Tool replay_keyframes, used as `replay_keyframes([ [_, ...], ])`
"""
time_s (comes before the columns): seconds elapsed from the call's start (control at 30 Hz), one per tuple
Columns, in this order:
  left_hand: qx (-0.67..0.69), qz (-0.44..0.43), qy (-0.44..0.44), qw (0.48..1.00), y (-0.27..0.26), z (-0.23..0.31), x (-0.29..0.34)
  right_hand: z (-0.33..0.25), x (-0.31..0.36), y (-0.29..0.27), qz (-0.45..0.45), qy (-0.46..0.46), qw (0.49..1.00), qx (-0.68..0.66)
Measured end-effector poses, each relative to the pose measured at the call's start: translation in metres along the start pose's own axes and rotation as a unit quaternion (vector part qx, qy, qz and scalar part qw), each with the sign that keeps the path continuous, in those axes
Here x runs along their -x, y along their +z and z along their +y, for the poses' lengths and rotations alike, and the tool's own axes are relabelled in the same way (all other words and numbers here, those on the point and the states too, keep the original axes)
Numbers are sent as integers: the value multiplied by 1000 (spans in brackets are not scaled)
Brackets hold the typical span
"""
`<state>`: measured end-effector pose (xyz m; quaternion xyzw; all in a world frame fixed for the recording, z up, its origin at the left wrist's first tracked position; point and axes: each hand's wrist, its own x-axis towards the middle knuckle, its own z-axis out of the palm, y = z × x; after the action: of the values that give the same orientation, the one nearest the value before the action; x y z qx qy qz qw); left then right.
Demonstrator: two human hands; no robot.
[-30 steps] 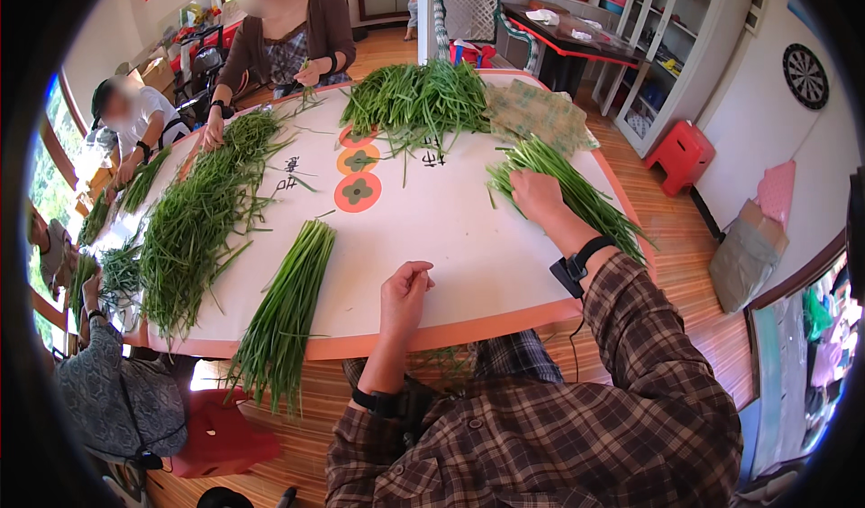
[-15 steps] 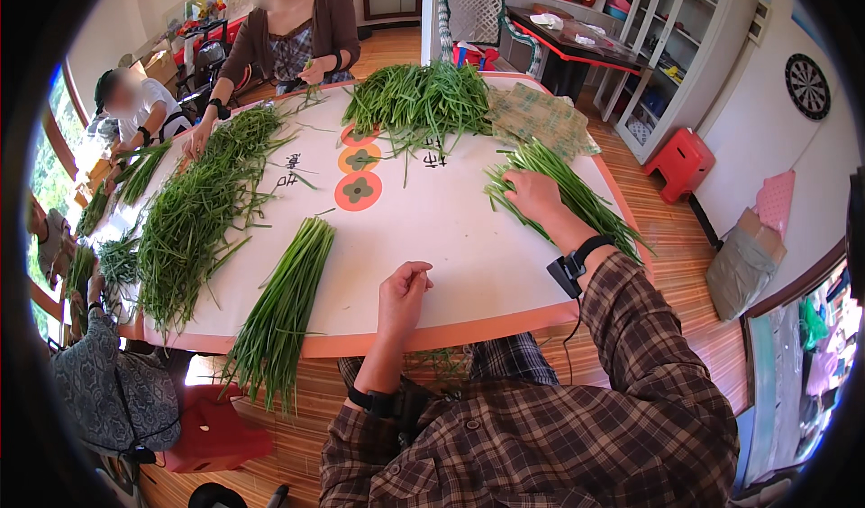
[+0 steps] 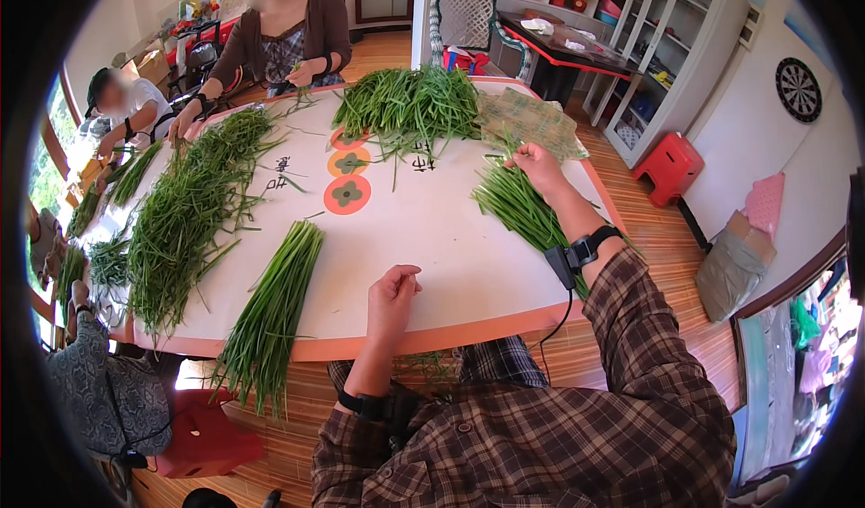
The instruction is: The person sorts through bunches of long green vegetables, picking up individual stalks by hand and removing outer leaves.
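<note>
At the table's right side, my right hand (image 3: 539,167) is closed with fingertips pinched at the pale end of a few chive stalks. It sits just above the cut ends of a bundle of green chives (image 3: 515,200), part of which my wrist and forearm hide. My left hand (image 3: 391,299) rests near the front edge of the table, loosely closed, and nothing shows in its fingers. To its left lies another neat bundle of chives (image 3: 279,301), its leaf tips hanging over the edge.
A long loose heap of chives (image 3: 185,210) covers the left of the white table (image 3: 405,237); another pile (image 3: 410,102) lies at the back beside a patterned cloth (image 3: 532,122). Across the table a person (image 3: 284,39) handles stalks. Red stools (image 3: 669,167) stand on the floor.
My right hand has lifted off the right bundle and moved slightly away from me, toward the patterned cloth, now pinching stalk ends. My left hand stays much the same.
</note>
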<state>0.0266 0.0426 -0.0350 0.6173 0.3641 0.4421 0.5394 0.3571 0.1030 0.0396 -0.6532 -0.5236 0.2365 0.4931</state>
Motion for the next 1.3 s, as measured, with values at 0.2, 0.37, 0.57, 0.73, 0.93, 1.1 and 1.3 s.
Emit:
replay_keyframes([
  [0.2, 11, -1, -1, 1000, 1, 0, 1, -58, 0, -15, 64, -22, 971, -230],
  [0.37, 10, -1, 9, 1000, 0, -3, 0, -124, 12, -20, 41, -103, 918, -380],
  [0.57, 77, 17, 2, 997, -8, -1, 0, -150, 46, 15, -140, 12, 832, -536],
  [0.73, 135, 39, -36, 989, -12, 9, 0, -116, 104, 84, -268, 127, 813, -501],
  [0.93, 170, 51, -7, 984, -11, 4, -1, -72, 149, 144, -279, 240, 817, -444],
  [1.1, 227, 20, -40, 973, -17, 1, 1, -70, 160, 161, -289, 237, 838, -399],
  [1.3, 336, 47, -36, 940, -16, 9, -2, -42, 133, 146, -250, 206, 881, -345],
])
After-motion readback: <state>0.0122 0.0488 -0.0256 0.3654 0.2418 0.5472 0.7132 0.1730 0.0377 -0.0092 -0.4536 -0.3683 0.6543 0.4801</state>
